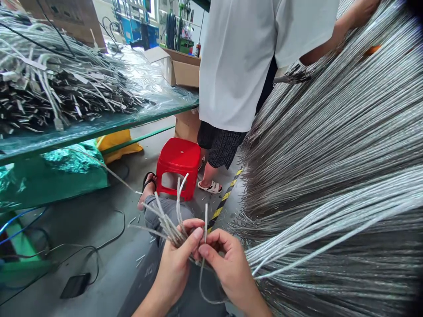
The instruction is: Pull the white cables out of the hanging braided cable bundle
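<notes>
Gripping a small bunch of clear-sheathed cables (172, 226), the left hand (176, 259) has its grip closed around them, thumb on top, with the cut ends fanning up and away. Just beside it, the right hand (229, 262) has its grip closed in a pinch between thumb and finger on a single cable strand (206, 215), whose end stands nearly upright; a thin loop (202, 284) hangs below the hands. Both hands are above the wearer's grey trousers (142, 275).

To the right of the right hand, a lighter sheaf of cables (317, 229) runs off across a broad mass of silvery cables (317, 145). On the floor at left lies a black rectangular device (75, 285) near loose cords. Beyond the knees are a red plastic stool (180, 156) and yellow-and-black floor tape (226, 196). Past the stool, a person in a white shirt (236, 61), dark patterned shorts and pale slippers stands with an arm extended over the cable mass.

At left, the plastic-covered bench (155, 94) carries a heap of cables with flat ends (66, 88) and an open cardboard box (187, 70); a yellow bag (115, 143) lies beneath. Blue and green machinery (142, 33) fills the background.
</notes>
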Tool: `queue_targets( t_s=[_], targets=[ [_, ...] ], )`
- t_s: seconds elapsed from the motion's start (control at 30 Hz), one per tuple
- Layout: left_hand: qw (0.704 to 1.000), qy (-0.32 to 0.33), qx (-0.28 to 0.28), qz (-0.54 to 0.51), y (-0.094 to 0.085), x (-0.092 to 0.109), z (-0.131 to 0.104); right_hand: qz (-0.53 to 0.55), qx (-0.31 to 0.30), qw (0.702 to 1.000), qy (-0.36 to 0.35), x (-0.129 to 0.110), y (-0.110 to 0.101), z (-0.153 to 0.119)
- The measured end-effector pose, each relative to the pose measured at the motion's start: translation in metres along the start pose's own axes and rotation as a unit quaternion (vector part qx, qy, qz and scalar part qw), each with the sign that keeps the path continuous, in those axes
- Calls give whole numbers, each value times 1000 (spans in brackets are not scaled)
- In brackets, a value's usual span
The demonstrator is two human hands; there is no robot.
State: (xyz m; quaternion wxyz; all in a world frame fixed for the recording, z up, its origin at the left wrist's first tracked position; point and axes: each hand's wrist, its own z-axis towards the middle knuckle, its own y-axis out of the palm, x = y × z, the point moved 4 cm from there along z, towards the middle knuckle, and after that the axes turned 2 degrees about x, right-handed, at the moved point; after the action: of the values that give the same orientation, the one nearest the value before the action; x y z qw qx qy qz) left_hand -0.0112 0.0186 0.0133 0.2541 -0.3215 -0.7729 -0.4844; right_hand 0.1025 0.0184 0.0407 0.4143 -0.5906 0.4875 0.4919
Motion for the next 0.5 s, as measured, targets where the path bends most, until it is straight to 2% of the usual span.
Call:
queue_targets(
  t_s=[0.2,0.5],
  targets=[
    [999,-9,-25,35,0,-4,-3,40,-7,999,12,-4,1,4],
    [1000,-11,-5,29,-2,-2,0,-40,-10,999,-8,-3,1,1]
  ],
)
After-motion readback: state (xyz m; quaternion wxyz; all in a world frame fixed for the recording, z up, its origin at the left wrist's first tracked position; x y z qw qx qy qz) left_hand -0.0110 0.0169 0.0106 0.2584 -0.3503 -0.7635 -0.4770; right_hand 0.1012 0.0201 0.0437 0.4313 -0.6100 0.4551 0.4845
